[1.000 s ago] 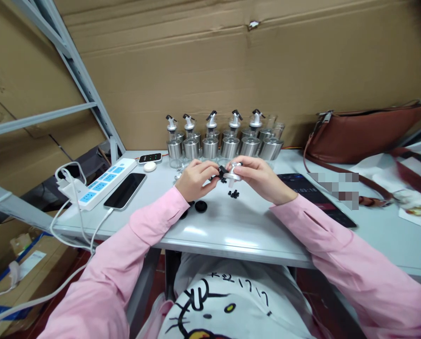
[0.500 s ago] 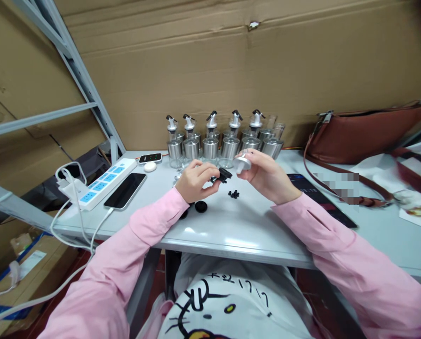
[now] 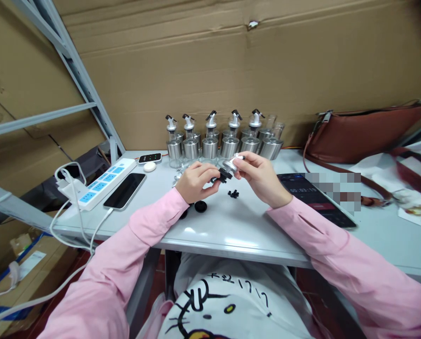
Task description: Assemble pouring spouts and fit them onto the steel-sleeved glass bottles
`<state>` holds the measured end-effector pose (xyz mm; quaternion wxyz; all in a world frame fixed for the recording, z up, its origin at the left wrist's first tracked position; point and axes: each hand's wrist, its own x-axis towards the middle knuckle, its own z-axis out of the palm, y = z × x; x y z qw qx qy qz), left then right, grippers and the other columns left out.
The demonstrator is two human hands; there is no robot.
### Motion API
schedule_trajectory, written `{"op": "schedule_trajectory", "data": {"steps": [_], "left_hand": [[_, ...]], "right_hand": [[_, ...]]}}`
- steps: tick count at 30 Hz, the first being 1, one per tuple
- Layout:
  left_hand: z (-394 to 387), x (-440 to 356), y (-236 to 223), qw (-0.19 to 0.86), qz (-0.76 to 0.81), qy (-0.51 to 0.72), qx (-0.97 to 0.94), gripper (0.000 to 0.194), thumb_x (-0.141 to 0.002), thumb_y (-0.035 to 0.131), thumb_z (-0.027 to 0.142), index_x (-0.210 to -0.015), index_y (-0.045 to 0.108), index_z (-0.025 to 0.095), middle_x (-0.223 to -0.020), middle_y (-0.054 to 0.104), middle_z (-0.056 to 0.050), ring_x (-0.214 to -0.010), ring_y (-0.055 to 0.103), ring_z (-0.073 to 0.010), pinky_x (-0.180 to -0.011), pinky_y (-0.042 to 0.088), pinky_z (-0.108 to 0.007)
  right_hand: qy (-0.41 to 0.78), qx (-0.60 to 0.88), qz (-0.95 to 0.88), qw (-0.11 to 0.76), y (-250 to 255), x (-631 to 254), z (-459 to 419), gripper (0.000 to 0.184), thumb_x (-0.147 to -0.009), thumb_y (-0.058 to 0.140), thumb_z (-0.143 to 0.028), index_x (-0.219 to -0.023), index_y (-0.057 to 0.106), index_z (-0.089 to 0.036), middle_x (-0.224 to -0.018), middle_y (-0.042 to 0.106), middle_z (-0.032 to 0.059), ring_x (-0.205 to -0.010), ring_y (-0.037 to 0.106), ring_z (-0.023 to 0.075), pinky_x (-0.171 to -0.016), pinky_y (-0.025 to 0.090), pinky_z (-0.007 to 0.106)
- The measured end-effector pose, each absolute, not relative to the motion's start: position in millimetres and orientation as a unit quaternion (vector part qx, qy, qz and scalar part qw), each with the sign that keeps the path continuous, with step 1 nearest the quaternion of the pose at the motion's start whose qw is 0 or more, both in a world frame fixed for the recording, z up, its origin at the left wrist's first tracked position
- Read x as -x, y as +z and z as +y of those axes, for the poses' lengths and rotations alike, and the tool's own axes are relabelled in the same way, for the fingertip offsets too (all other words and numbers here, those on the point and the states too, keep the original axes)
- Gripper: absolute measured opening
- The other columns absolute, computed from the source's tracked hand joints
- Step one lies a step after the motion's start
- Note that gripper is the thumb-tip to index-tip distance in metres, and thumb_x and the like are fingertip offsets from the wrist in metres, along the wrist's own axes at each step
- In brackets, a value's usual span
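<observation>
Over the middle of the grey table, my left hand pinches a small black plastic spout part. My right hand grips a silver metal cap and presses it against the black part. Just below the hands lie small black loose pieces on the table, and a round black disc lies close to my left wrist. Behind the hands stands a row of several glass and steel dispenser bottles with black-tipped pourers.
A white and blue power strip, a charging phone, a small black device and a white puck lie at the left. A dark tablet lies right of my hands, beyond it a brown bag. Cardboard lines the back.
My right hand lifted the silver cap away from the black part, then brought it back down against it. My left hand stayed nearly still.
</observation>
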<state>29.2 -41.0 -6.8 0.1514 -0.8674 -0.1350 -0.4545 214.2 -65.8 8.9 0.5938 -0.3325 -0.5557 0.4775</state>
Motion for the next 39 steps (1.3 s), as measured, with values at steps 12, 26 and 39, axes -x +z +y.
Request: {"op": "schedule_trajectory", "data": {"steps": [12,26,39], "left_hand": [[-42.3,-31.5,-5.6,0.166,-0.126,-0.485,0.849,0.012,-0.078,0.054,0.015,-0.086,0.046,0.02,-0.079,0.065,0.0,-0.064,0.06,-0.0104,-0.067,0.045,-0.027],[-42.7,-31.6,-8.3,0.092,-0.177,-0.438,0.877,0.042,-0.072,0.052,0.017,-0.114,0.045,0.017,-0.107,0.062,-0.008,-0.084,0.062,-0.0182,-0.079,0.044,-0.033],[-43.0,-31.5,-8.2,0.091,-0.19,-0.468,0.858,0.04,-0.069,0.056,0.019,-0.108,0.046,0.017,-0.098,0.063,-0.003,-0.061,0.058,-0.0101,-0.076,0.041,-0.031]], "right_hand": [[0.443,0.337,-0.586,0.589,8.1,-212.9,-65.8,0.023,-0.067,0.074,-0.037,-0.074,0.062,-0.019,-0.055,0.057,-0.0044,-0.049,0.049,0.0085,-0.051,0.037,0.024],[0.329,0.334,-0.673,0.572,-3.9,-211.8,-65.1,0.026,-0.077,0.064,-0.038,-0.077,0.045,-0.021,-0.07,0.059,-0.0013,-0.056,0.054,0.0104,-0.052,0.042,0.025],[0.042,0.283,-0.818,0.499,-7.5,-214.8,-68.3,0.043,-0.068,0.064,-0.014,-0.106,0.046,-0.022,-0.098,0.057,0.0053,-0.081,0.059,0.017,-0.063,0.049,0.029]]}}
